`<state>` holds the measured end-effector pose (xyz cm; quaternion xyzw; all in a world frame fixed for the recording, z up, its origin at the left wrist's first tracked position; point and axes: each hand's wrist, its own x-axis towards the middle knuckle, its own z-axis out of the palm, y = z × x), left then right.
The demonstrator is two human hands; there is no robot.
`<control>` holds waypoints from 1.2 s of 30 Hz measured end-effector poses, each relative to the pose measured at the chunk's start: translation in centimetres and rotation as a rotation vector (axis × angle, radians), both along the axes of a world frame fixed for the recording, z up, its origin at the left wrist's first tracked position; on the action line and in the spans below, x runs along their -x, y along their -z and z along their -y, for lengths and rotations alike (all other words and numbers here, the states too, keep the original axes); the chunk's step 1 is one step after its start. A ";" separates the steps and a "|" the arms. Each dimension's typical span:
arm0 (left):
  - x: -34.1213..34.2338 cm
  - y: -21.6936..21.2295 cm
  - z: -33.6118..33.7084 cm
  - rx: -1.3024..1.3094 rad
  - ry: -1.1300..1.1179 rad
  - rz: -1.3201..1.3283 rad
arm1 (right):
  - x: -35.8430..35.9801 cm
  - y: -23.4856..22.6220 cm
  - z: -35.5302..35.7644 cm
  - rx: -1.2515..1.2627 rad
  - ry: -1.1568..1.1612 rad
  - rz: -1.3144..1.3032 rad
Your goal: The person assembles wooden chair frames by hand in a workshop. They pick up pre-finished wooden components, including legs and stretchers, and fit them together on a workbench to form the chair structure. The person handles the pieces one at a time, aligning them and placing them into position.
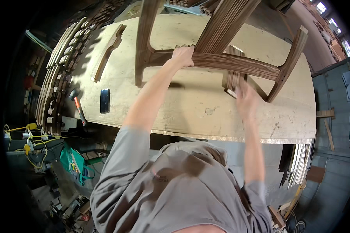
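**Dark Wood Chair Frame on the Big Table**

While the chair frame [225, 58] stands on the pale table [190, 108], both hands are up on it. It is made of dark brown wood with stripes running along it. It has a long curved bar across, legs at both ends and a slatted back going up and away. The left hand [182, 56] has its fingers curled tight over the curved bar. The right hand [245, 101] is blurry, near a small striped wood block [232, 77] under the bar; I cannot tell how its fingers are. A hammer [78, 105] and a phone [104, 100] lie off to the left.
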<state>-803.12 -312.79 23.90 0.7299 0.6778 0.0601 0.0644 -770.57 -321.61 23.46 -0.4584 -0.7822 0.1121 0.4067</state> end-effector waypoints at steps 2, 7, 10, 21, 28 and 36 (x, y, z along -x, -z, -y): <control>1.4 1.3 -0.9 0.061 -0.046 0.027 | -3.2 8.4 6.2 0.438 0.166 0.401; 2.4 2.1 -3.2 0.123 -0.078 -0.005 | -7.7 15.7 12.7 0.497 0.218 0.654; 2.1 2.2 -3.7 0.078 -0.061 -0.038 | -8.0 18.4 13.2 0.476 0.203 0.738; 1.1 0.6 -1.7 0.034 -0.072 -0.024 | -8.6 18.9 13.3 0.385 0.196 0.664; 0.9 0.0 -1.4 0.085 -0.081 -0.005 | -8.3 18.3 13.7 0.373 0.202 0.620; 0.9 0.1 -1.3 0.019 -0.068 0.003 | -8.5 18.6 13.5 0.364 0.212 0.588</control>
